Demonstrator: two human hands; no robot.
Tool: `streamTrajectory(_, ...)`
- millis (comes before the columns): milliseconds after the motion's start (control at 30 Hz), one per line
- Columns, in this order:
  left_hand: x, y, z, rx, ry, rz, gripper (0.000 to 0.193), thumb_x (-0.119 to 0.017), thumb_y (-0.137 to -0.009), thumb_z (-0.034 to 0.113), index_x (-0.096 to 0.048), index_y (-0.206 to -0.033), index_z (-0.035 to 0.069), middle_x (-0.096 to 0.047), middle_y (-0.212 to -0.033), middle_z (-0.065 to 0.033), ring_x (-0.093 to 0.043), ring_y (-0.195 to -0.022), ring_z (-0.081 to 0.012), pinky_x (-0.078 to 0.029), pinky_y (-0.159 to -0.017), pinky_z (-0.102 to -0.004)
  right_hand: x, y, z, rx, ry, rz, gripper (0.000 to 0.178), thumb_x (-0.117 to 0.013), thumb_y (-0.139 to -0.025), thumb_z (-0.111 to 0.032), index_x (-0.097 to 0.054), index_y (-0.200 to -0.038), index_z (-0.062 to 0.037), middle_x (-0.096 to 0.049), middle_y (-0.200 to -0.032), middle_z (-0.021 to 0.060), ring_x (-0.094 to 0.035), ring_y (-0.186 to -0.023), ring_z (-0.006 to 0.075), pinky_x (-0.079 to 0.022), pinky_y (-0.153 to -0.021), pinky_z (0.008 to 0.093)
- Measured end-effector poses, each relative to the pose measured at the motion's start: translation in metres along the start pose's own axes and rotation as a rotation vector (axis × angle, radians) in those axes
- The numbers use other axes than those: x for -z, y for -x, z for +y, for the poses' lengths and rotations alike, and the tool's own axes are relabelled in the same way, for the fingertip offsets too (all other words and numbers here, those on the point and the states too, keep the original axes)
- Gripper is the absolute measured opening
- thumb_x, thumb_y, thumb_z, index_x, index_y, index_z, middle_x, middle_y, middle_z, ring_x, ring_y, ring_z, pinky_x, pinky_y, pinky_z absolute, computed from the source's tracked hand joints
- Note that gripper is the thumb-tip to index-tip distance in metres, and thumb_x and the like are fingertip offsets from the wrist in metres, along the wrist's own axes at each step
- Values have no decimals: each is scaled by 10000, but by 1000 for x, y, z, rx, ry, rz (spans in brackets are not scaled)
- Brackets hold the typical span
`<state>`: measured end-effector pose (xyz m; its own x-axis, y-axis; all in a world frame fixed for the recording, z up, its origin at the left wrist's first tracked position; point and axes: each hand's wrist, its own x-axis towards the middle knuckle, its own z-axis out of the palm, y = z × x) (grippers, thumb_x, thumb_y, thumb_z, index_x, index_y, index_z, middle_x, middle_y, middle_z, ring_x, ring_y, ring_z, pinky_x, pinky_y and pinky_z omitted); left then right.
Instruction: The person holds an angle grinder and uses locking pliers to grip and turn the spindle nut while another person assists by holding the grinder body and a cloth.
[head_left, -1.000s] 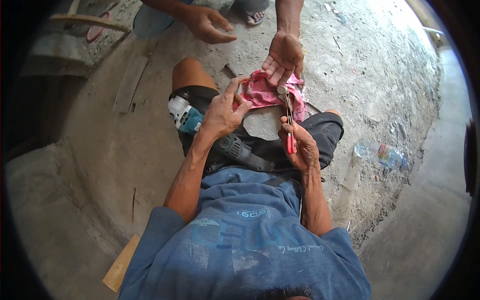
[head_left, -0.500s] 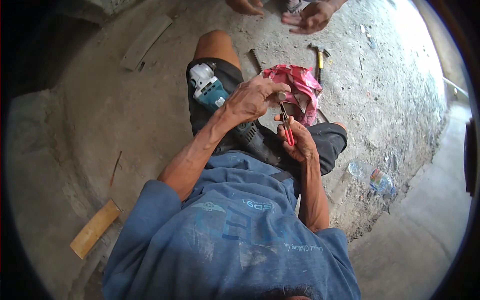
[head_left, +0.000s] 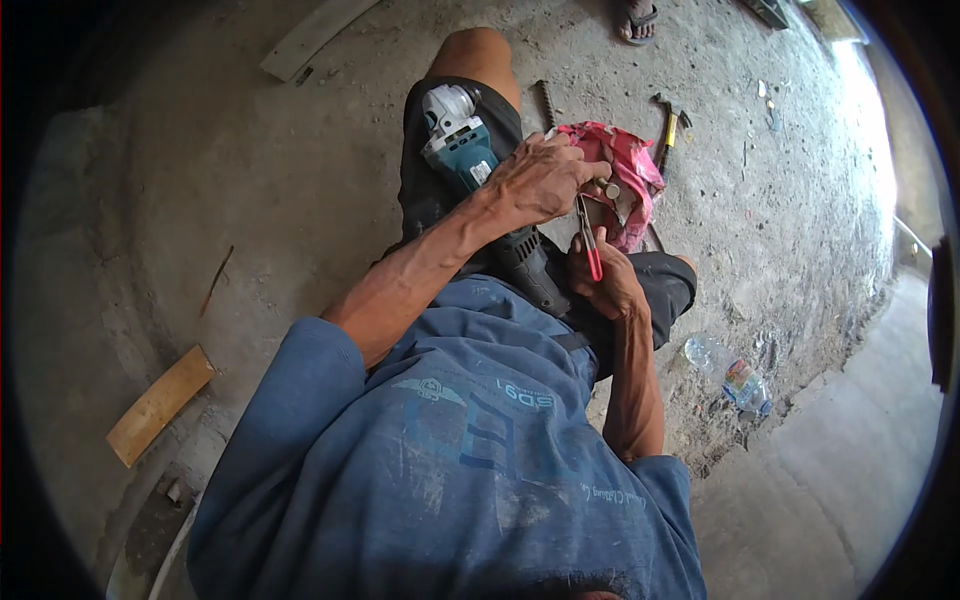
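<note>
My left hand (head_left: 540, 180) is closed, its fingertips on a short metal piece (head_left: 609, 188) with a round end. The fingers hide part of that piece. My right hand (head_left: 607, 278), closer to my body, grips pliers (head_left: 591, 245) with red handles. Their jaws point up toward my left fingers; whether they touch the metal piece I cannot tell. Just beyond both hands lies a crumpled pink-red plastic bag (head_left: 640, 165). A teal and grey angle grinder (head_left: 465, 150) rests across my lap, partly covered by my left hand and forearm.
A hammer (head_left: 668, 132) and a dark ribbed rod (head_left: 545, 103) lie on the rough concrete past the bag. To the right is a plastic bottle (head_left: 735, 376). Boards lie at left (head_left: 160, 405) and far left (head_left: 312, 42). Another person's sandaled foot (head_left: 638, 20) stands ahead.
The view has shifted slightly. The other person's hands at the top have gone from view, and a foot shows more fully. The metal piece's round end now points more toward the right.
</note>
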<state>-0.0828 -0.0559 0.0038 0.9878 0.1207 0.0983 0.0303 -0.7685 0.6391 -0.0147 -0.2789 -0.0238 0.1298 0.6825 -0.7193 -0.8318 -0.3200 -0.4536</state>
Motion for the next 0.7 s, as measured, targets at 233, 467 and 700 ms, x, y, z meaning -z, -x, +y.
streamTrajectory(233, 4, -1, 4, 14, 51, 4, 446, -593, -789, 77, -703, -1218, 132, -715, -984, -87, -616, -991, -303, -478, -912, -419, 12, 6, 4, 31, -112, -105, 429, -500, -1038, -494, -583, -1032, -73, -464, -740, -22, -421, -613, 96, -344, -509, 240)
streamTrajectory(467, 4, -2, 3, -17, 106, 21, 400, -591, -789, 76, -715, -1164, 133, -716, -933, -80, -621, -967, -304, -479, -897, -413, 13, 3, 7, 17, -180, -83, 542, -538, -923, -677, -536, -918, -135, -375, -653, -60, -343, -561, 66, -286, -483, 229)
streamTrajectory(700, 8, -1, 2, 44, 129, 36, 352, -606, -813, 60, -714, -1138, 137, -693, -871, -80, -594, -893, -309, -470, -861, -420, -6, 17, -13, 40, -387, -198, 553, -627, -969, -507, -567, -1238, -28, -420, -742, -33, -385, -631, 91, -350, -573, 266)
